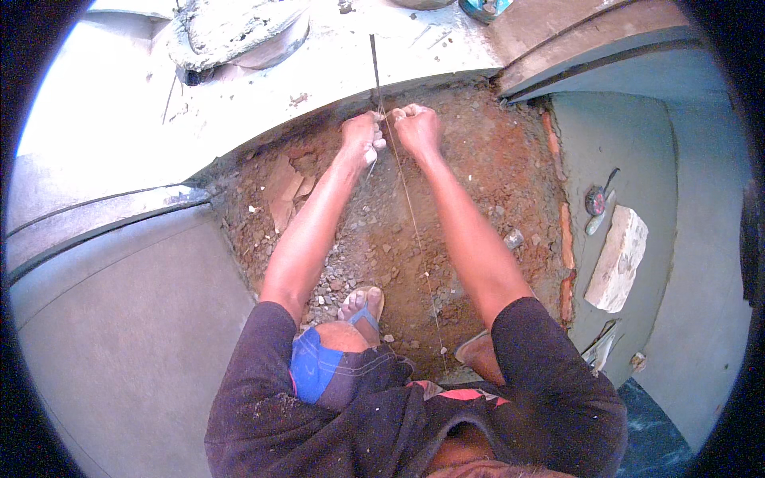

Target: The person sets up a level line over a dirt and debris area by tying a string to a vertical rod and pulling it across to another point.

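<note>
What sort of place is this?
Probably a building site, judging by the reddish-brown earth strewn with grey stones, the lumpy pale-grey heap that looks like mortar, and the thin, straight, pale string.

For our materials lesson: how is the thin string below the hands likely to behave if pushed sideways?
The string would probably give easily, being so thin. It is likely light, having so little bulk. Its nearly straight run suggests tension, so it may spring back.

thin matt string [425, 274] toward five o'clock, crumbly reddish-brown soil [498, 155] at one, smooth grey cement ledge [621, 135] at two, rough oblong cream block [617, 259] at three
</note>
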A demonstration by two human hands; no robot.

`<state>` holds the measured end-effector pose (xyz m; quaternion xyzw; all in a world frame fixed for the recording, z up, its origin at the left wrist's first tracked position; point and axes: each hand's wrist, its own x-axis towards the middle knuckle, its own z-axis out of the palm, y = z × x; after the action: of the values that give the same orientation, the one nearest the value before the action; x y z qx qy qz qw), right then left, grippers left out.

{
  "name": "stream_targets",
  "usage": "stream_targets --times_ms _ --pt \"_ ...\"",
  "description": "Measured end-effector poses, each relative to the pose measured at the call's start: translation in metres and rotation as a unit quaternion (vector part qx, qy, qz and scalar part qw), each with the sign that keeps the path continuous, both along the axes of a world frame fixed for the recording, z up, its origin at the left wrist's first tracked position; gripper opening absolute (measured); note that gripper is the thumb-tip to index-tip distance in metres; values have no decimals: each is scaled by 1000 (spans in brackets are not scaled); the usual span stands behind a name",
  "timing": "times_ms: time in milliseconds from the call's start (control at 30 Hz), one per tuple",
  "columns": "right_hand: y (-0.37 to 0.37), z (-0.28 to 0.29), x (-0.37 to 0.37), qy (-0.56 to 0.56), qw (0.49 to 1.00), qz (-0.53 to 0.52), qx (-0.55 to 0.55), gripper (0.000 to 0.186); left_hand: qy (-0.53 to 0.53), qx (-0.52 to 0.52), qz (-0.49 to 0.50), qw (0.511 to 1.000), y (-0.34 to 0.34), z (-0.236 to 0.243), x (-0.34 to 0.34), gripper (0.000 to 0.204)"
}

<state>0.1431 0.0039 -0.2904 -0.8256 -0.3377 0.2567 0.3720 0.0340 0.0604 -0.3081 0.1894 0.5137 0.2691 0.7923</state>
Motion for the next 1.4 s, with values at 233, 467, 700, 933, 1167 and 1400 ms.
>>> stream_targets --times_ms 233,467,700,933,1167,1400 --pt "14 -1 3 -16 999 34 0 19 -74 -63 -84 992 12 12 -8 13" --pt "17 1 -9 25 1000 -11 -10 17 -38 13 -26 999 1 -5 -8 8" --pt "9 -9 -7 244 969 -11 29 12 25 145 -16 989 -16 -9 -9 10" --pt "8 -1 -6 329 943 -28 36 12 59 165 -41 984 -17 -9 -10 13" --pt "12 -5 -5 342 939 -27 19 11 16 172 -26 985 -16 -11 -13 16" --pt "12 -12 -8 142 986 13 81 9 -20 162 -32 986 -16 -9 -15 16"
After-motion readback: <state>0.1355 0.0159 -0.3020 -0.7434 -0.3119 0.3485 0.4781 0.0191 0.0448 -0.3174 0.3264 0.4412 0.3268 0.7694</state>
